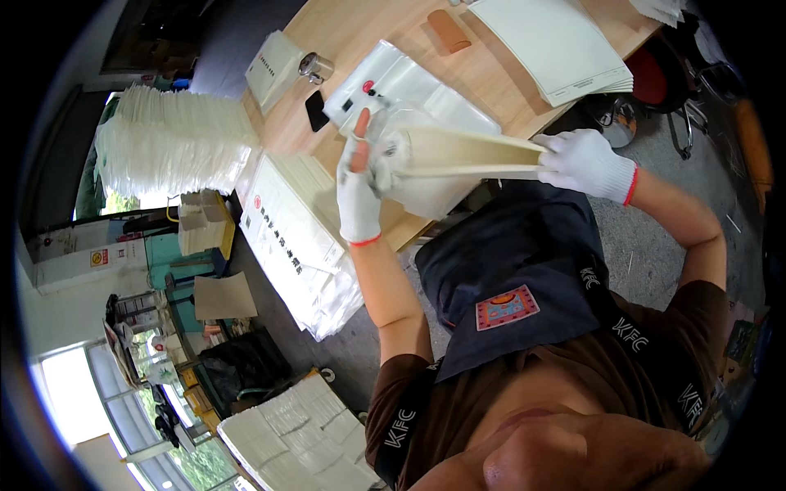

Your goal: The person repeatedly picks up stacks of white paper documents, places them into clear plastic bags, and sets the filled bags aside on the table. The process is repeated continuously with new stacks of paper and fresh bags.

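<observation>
Both my hands wear white knit gloves with red cuffs, and a cream paper sheaf stretches between them. My right hand pinches the sheaf's right end, its fingers closed around the edge. At the other end, my left hand grips a clear plastic bag that surrounds part of the sheaf; motion blurs this end. One bare finger of the left hand points up, and its other fingers are partly hidden by the bag. Just beyond lies a stack of flat clear plastic bags on the wooden table.
A phone, a metal mug and a brown block lie on the table. White sheets are piled at the far right. Wrapped paper stacks rise at left, with printed packs nearer. A stool stands right.
</observation>
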`<state>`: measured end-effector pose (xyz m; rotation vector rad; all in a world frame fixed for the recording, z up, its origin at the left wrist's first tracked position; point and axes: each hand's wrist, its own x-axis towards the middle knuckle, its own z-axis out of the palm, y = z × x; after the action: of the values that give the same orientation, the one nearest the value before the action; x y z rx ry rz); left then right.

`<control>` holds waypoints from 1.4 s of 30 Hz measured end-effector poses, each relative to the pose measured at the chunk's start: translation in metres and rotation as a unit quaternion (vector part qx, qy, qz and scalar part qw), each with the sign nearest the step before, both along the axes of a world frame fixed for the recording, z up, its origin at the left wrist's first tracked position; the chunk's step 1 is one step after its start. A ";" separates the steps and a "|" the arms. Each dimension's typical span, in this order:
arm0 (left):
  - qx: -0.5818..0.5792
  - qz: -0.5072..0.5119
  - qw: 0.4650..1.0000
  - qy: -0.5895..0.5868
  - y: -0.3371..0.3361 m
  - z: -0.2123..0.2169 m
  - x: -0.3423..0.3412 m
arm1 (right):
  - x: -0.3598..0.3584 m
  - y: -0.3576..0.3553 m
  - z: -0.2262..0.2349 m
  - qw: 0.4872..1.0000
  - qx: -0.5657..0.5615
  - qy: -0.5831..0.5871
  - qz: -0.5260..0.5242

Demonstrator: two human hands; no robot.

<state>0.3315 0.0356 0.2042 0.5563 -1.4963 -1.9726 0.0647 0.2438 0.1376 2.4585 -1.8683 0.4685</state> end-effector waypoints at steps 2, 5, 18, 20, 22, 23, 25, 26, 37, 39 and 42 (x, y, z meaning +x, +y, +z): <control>-0.300 0.034 0.940 -0.157 0.037 0.007 -0.005 | 0.016 -0.014 0.007 0.993 0.082 0.086 0.008; -0.347 0.001 0.900 -0.265 0.095 -0.027 -0.004 | 0.030 -0.040 0.014 0.983 0.176 -0.051 -0.016; -0.497 -0.002 0.833 -0.243 0.119 -0.055 -0.080 | 0.102 -0.102 -0.102 0.876 0.001 -0.481 -0.031; -0.431 0.041 0.885 -0.170 0.093 -0.077 -0.075 | 0.114 -0.084 -0.110 0.868 -0.018 -0.494 -0.052; -0.338 0.068 0.889 -0.300 0.080 -0.089 -0.046 | 0.121 -0.042 -0.085 0.975 0.140 -0.147 -0.092; -0.349 0.083 0.890 -0.281 0.083 -0.104 -0.035 | 0.123 -0.022 -0.073 0.984 0.030 -0.159 -0.078; -0.376 0.109 0.880 -0.269 0.100 -0.124 -0.024 | 0.120 -0.008 -0.068 0.968 -0.150 -0.182 -0.092; -0.392 0.119 0.868 -0.281 0.116 -0.131 -0.022 | 0.118 -0.011 -0.072 0.955 -0.200 -0.160 -0.148; -0.369 0.299 0.782 -0.403 0.175 -0.199 0.128 | 0.082 0.025 -0.091 0.971 0.160 -0.041 -0.172; -0.370 0.252 0.854 -0.265 0.200 -0.172 0.134 | 0.081 0.051 -0.081 0.949 0.282 -0.010 -0.140; -0.184 0.113 0.894 -0.394 0.238 -0.121 0.135 | 0.086 0.092 -0.091 0.917 0.376 -0.001 -0.133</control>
<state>0.4667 0.2733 0.0836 1.3890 -2.0870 -1.2632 0.1510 0.3358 0.0471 2.4683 -2.7144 -0.3346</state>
